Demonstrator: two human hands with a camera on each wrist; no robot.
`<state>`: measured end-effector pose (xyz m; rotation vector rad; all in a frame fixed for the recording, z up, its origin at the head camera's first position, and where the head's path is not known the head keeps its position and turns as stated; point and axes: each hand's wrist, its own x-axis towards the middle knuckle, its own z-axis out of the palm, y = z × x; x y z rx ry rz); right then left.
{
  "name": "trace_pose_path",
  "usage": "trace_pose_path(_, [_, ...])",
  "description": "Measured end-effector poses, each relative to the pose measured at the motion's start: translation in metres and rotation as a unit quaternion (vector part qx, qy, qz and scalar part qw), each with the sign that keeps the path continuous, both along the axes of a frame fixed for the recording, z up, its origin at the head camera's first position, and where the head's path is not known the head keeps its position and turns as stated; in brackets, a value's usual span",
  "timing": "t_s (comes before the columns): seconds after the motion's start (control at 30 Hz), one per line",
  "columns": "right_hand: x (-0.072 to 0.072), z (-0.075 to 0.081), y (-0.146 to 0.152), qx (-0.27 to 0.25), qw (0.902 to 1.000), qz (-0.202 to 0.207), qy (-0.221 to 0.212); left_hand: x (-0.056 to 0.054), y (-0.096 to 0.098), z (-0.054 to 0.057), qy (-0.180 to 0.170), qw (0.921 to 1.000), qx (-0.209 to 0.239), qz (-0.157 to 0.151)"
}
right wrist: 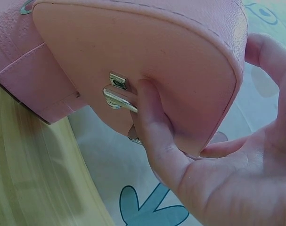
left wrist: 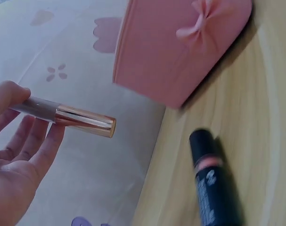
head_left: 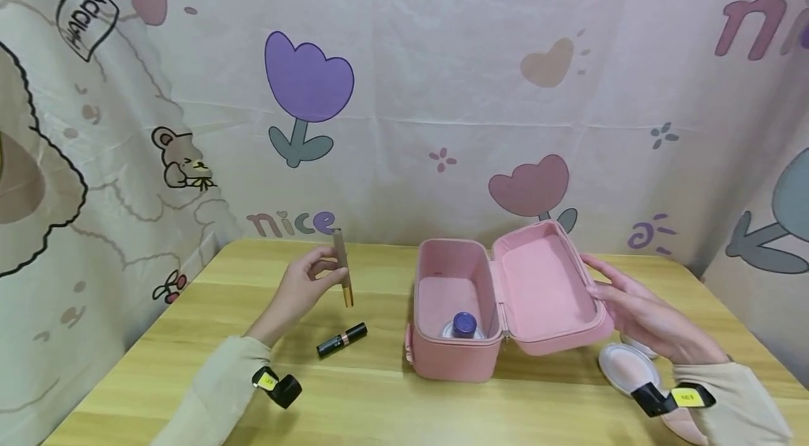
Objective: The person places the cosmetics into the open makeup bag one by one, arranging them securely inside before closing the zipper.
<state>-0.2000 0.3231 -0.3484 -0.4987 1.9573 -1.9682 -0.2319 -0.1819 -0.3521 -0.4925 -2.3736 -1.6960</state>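
Observation:
My left hand [head_left: 307, 276] pinches a slim cosmetic tube [head_left: 342, 256], taupe with a shiny gold end, upright above the table. In the left wrist view the gold end [left wrist: 86, 120] points away from the fingers. A black tube with a pink band [head_left: 343, 340] lies on the table below that hand. My right hand [head_left: 651, 312] holds the raised lid [head_left: 546, 281] of a pink cosmetic case [head_left: 451, 362]. Its thumb presses beside a metal fitting [right wrist: 120, 98] on the lid's outside. Inside the case sits a blue-topped container [head_left: 464, 324]; its lower part is partly hidden.
A round, white-rimmed pink item [head_left: 628, 367] lies by my right forearm, with another pale object partly hidden behind the wrist. A pink item [head_left: 685, 426] shows under the right sleeve. Printed cloth [head_left: 404, 81] hangs behind the wooden table [head_left: 379, 411].

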Motion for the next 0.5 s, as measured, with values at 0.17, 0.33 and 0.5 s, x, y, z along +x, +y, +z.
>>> trace_pose_path(0.17, [0.0, -0.002, -0.002, -0.022, 0.9996, 0.017, 0.004, 0.008, 0.007, 0.002, 0.02, 0.9996, 0.02, -0.005])
trace_pose_path(0.33, [0.0, -0.001, -0.001, -0.019, 0.9996, 0.017, 0.006, 0.015, 0.017, 0.009, 0.035, 0.9981, 0.037, -0.034])
trace_pose_path(0.5, [0.0, 0.001, -0.001, -0.014, 0.9999, 0.01, 0.0, 0.02, 0.026, 0.014, 0.046, 0.9962, 0.05, -0.056])
